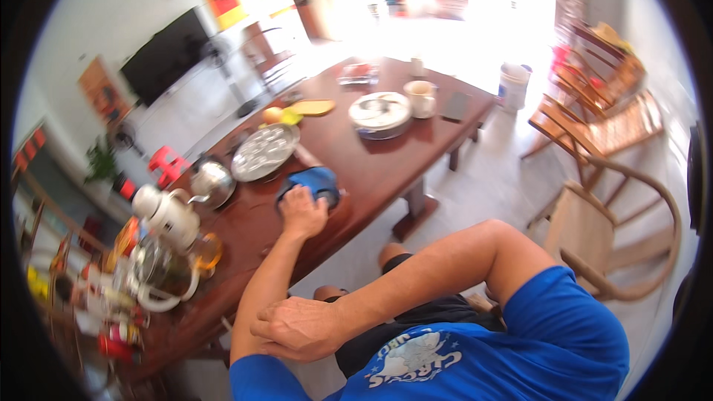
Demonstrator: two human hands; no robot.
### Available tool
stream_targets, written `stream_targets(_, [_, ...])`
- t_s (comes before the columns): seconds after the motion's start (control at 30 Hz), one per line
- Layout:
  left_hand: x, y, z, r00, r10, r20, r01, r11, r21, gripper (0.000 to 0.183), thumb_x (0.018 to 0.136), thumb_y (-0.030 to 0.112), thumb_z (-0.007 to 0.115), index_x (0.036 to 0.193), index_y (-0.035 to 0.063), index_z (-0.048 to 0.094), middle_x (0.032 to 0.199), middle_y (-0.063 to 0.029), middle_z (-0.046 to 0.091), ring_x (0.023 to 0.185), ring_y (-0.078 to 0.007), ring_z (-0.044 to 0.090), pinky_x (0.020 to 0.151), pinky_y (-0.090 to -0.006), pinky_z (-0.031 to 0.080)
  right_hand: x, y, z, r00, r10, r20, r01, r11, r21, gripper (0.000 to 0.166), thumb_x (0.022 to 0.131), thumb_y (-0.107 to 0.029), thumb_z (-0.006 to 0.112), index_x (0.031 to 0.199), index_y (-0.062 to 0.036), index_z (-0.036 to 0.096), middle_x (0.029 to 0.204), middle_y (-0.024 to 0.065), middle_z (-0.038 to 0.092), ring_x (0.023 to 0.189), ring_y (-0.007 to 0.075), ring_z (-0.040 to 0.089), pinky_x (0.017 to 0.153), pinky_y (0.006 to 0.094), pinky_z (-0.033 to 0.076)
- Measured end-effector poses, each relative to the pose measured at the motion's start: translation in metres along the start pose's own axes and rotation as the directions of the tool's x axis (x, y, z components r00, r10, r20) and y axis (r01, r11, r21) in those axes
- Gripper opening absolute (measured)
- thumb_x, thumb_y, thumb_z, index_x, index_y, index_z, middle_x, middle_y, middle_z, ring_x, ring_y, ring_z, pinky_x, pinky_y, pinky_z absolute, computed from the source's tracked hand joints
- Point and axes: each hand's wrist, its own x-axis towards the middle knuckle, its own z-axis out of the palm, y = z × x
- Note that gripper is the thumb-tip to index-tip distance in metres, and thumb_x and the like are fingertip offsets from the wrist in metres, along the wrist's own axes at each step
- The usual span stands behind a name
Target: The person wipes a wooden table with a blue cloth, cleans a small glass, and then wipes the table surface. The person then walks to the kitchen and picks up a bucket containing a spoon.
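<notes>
My left hand (303,213) presses down on a blue cloth (315,179) on the dark red wooden table (384,170). The cloth is bunched and dark along its lower edges. My right hand (303,327) lies across my left arm near the elbow, its fingers curled; whether they grip the arm is unclear. Just beyond the cloth is a round metal tray (265,151) with several clear glasses on it. A steel kettle (213,182) stands to the left of the tray.
A white thermos jug (167,217) and a glass teapot (159,275) crowd the table's left end. Farther along are a round white-lidded container (381,111), a pale mug (420,98) and a yellow board (313,107). A wooden chair (582,223) stands at right; a bucket (512,87) is beyond the table.
</notes>
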Motion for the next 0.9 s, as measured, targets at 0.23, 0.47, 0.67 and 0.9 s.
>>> stream_targets(0.23, [0.004,0.024,-0.011,0.99,-0.088,0.107,0.095,0.993,-0.066,0.053,0.094,0.041,0.057,0.124,-0.0031,0.053,0.142,-0.0241,0.049,0.136,-0.041,0.041,0.111,-0.0647,0.029,0.028,-0.026,0.027,0.987,-0.003,0.163,0.01,0.999,-0.047,0.036,0.1,-0.025,0.056,0.111,0.0083,0.061,0.097,0.0293,0.065,0.093,0.0474,0.066,0.083,0.051,0.053])
stream_targets(0.47, [0.005,0.025,-0.013,0.986,-0.106,0.13,0.114,0.992,-0.061,0.052,0.095,0.04,0.056,0.123,-0.0039,0.053,0.143,-0.0245,0.049,0.135,-0.0416,0.042,0.11,-0.0646,0.03,0.032,-0.028,0.021,0.985,0.12,0.122,-0.127,0.99,0.057,0.028,0.091,-0.013,0.064,0.113,0.0047,0.061,0.095,0.0292,0.068,0.09,0.046,0.068,0.079,0.0519,0.054])
stream_targets(0.67, [0.006,0.026,-0.017,0.985,-0.102,0.138,0.11,0.993,-0.049,0.053,0.094,0.039,0.056,0.124,-0.0042,0.053,0.143,-0.0248,0.049,0.134,-0.0421,0.043,0.11,-0.064,0.031,0.046,-0.046,0.008,0.935,0.235,0.267,-0.258,0.965,0.054,0.024,0.082,-0.002,0.062,0.103,0.0082,0.067,0.106,0.0305,0.07,0.101,0.0434,0.069,0.086,0.0502,0.056])
stream_targets(0.9, [0.0,0.014,-0.015,0.984,-0.108,0.145,0.114,0.993,-0.034,0.052,0.094,0.04,0.056,0.123,-0.0036,0.054,0.142,-0.0248,0.05,0.134,-0.0415,0.043,0.11,-0.062,0.031,0.055,-0.096,0.011,0.904,-0.038,0.426,0.051,0.999,-0.02,0.024,0.077,-0.01,0.068,0.094,0.0069,0.072,0.097,0.025,0.073,0.094,0.0396,0.073,0.076,0.0455,0.06])
